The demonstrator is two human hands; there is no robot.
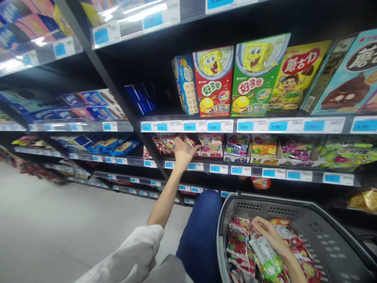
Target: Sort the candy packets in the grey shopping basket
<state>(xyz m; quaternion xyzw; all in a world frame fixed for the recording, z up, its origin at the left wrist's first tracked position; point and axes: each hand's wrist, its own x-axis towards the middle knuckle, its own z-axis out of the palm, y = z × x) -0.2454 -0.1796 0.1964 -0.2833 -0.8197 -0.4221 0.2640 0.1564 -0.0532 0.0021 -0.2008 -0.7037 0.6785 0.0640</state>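
My left hand [184,152] reaches onto the lower shelf, over red and white candy packets [169,145], its thumb stretched out to the right and its other fingers partly hidden among the packets. Beside it on the right stands a box of pink and white packets [211,145]. My right hand [266,232] is inside the grey basket [306,212], curled at the top of red candy bags [239,236] and a green and white bag [266,255]. Whether its fingers grip a bag is too unclear to tell.
Spongebob boxes [213,82] stand on the shelf above, beside a yellow box [297,74]. Purple and orange packets [264,146] fill the lower shelf to the right. A dark upright post [110,78] divides the shelving. Floor [73,220] shows at the left.
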